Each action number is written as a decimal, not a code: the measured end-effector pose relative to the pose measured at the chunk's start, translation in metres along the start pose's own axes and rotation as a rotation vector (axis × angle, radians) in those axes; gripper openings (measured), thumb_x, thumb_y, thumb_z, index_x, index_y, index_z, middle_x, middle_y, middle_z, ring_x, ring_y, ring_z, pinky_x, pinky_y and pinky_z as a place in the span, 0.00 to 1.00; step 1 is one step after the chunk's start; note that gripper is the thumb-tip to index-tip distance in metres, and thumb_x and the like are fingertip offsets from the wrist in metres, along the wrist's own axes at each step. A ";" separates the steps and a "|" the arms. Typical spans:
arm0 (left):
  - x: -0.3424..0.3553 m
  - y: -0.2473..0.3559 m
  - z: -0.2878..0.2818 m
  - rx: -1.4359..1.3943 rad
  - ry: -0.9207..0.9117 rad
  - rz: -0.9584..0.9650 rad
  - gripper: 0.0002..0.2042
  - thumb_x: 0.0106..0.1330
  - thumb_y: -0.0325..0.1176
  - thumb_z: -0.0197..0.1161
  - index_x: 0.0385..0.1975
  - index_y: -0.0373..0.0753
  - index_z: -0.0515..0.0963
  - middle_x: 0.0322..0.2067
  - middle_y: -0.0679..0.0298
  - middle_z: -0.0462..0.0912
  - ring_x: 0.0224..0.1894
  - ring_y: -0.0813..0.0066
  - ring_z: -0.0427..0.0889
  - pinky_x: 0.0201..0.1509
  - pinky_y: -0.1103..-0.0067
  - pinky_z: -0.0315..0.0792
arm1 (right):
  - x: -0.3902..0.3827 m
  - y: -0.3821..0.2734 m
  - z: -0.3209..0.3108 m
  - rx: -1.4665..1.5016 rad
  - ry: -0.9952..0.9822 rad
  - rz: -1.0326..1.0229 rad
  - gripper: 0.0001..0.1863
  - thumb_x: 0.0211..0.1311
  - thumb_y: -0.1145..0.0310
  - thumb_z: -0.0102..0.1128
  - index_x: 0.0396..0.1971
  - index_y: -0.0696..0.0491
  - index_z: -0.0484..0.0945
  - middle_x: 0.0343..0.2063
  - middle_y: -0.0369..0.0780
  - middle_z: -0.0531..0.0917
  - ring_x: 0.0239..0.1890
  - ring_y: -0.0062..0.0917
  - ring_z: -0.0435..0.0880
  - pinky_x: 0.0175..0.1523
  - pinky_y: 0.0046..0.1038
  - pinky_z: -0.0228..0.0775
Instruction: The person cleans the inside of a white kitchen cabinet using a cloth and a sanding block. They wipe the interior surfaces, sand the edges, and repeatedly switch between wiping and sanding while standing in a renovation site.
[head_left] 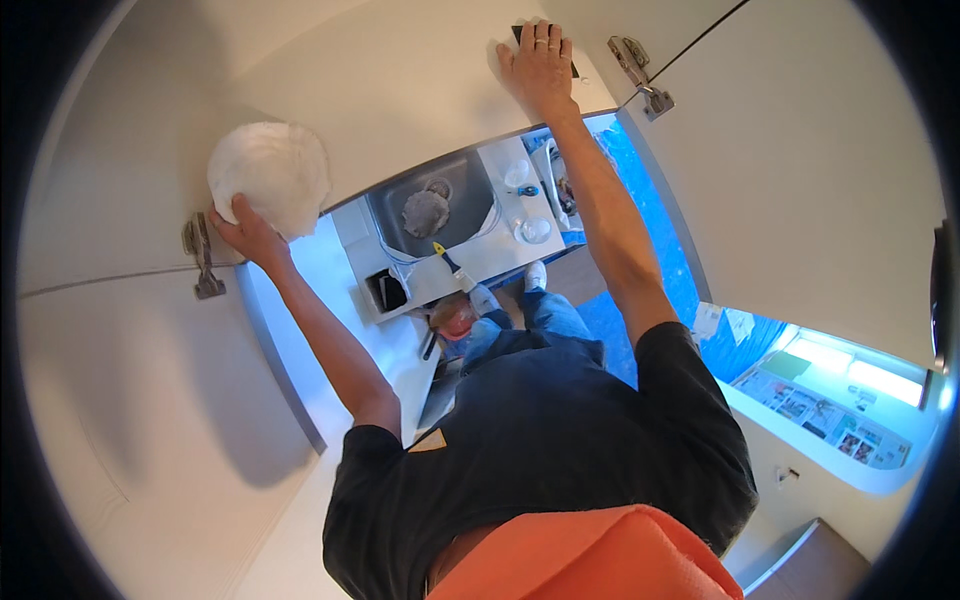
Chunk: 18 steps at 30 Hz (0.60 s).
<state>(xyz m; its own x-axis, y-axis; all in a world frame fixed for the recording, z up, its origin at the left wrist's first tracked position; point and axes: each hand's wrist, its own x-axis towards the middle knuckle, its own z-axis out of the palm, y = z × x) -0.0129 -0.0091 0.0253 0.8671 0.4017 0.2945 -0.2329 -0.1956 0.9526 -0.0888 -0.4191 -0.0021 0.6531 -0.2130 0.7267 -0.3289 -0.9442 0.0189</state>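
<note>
At far left, on white cabinet surface [120, 180]: left hand [245, 228] presses white cloth [268, 175] flat against panel, fingers clasped on cloth's lower edge, arm stretched for reach. Metal hinge [203, 258] just beside that hand, door [130, 420] swung open. Centre, well below: counter [345, 255] with steel sink [430, 210], grey rag [425, 212] lying in basin, yellow-handled tool [447, 258] at sink edge. Right: right hand [540, 62] spread flat on panel, fingers released, gripping nothing, likely bracing body. Second hinge [640, 78] near it.
</note>
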 end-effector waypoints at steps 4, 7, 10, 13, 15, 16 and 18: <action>-0.004 0.005 0.001 -0.047 -0.024 -0.013 0.22 0.69 0.38 0.55 0.59 0.33 0.65 0.51 0.49 0.76 0.49 0.60 0.79 0.53 0.66 0.76 | -0.002 -0.002 0.000 -0.038 -0.257 0.094 0.35 0.66 0.47 0.51 0.59 0.64 0.70 0.61 0.57 0.71 0.65 0.50 0.66 0.68 0.49 0.53; -0.005 0.007 0.002 0.044 0.023 -0.073 0.23 0.69 0.38 0.55 0.60 0.33 0.65 0.52 0.50 0.76 0.49 0.59 0.79 0.53 0.66 0.76 | -0.005 -0.001 -0.003 -0.018 -0.121 0.087 0.36 0.69 0.49 0.50 0.65 0.63 0.65 0.64 0.57 0.69 0.69 0.53 0.62 0.71 0.53 0.52; -0.003 0.008 0.003 0.068 0.019 0.004 0.22 0.70 0.39 0.54 0.59 0.33 0.66 0.51 0.50 0.76 0.50 0.59 0.80 0.53 0.65 0.76 | -0.006 -0.001 -0.009 -0.047 -0.272 0.109 0.36 0.70 0.47 0.48 0.63 0.64 0.66 0.64 0.58 0.69 0.68 0.53 0.64 0.70 0.53 0.52; -0.005 0.009 0.003 -0.022 0.000 -0.035 0.20 0.70 0.38 0.54 0.58 0.34 0.67 0.51 0.50 0.76 0.49 0.59 0.80 0.51 0.66 0.77 | -0.007 -0.003 -0.013 -0.065 -0.254 0.093 0.37 0.66 0.46 0.53 0.60 0.67 0.69 0.60 0.60 0.71 0.67 0.53 0.64 0.69 0.52 0.51; -0.008 0.012 0.002 0.085 0.009 -0.052 0.19 0.71 0.37 0.53 0.57 0.34 0.67 0.51 0.50 0.77 0.48 0.59 0.80 0.50 0.66 0.77 | -0.005 -0.004 -0.015 -0.013 -0.138 0.067 0.39 0.64 0.46 0.55 0.60 0.67 0.68 0.59 0.60 0.72 0.68 0.53 0.62 0.70 0.54 0.49; -0.008 0.013 0.003 0.114 0.023 -0.033 0.19 0.71 0.37 0.53 0.57 0.34 0.67 0.51 0.50 0.77 0.48 0.59 0.80 0.50 0.66 0.77 | -0.005 -0.004 -0.016 -0.023 -0.139 0.068 0.36 0.65 0.46 0.55 0.57 0.66 0.71 0.56 0.59 0.74 0.66 0.53 0.64 0.68 0.54 0.51; -0.007 0.016 0.004 0.109 0.031 -0.003 0.19 0.71 0.37 0.52 0.57 0.34 0.67 0.50 0.50 0.77 0.48 0.59 0.80 0.51 0.66 0.77 | -0.004 -0.006 -0.018 -0.068 -0.196 0.069 0.34 0.66 0.47 0.54 0.56 0.66 0.71 0.55 0.58 0.74 0.64 0.52 0.65 0.67 0.52 0.53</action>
<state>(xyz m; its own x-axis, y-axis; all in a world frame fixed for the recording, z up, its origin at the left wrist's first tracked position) -0.0211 -0.0192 0.0384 0.8536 0.4293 0.2951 -0.1793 -0.2896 0.9402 -0.1024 -0.4082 0.0073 0.7455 -0.3280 0.5802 -0.4186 -0.9078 0.0247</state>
